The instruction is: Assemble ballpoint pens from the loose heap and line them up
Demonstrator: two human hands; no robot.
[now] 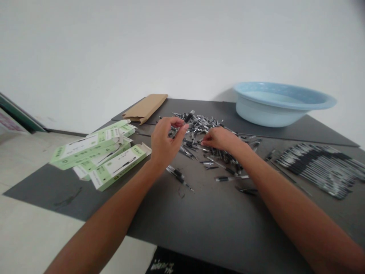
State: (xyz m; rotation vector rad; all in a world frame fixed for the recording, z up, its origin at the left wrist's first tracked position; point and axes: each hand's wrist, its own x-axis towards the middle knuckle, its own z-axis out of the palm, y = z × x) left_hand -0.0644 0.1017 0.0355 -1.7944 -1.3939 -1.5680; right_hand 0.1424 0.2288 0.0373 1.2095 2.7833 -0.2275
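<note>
Forearms point(114, 213), left hand point(164, 139) pinching 1 pen point(188, 117), right hand point(221, 137) at pen pile point(203, 122), grip unclear, green boxes point(121, 166), blue basin point(265, 113) behind

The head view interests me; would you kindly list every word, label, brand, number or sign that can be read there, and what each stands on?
No text can be read with certainty.
Green-and-white boxes: printed characters and a small emblem, too small and blurred to read.
Dark cloth at the bottom edge: white lettering, too blurred to read.
Heaped pens: no lettering can be made out.
</note>
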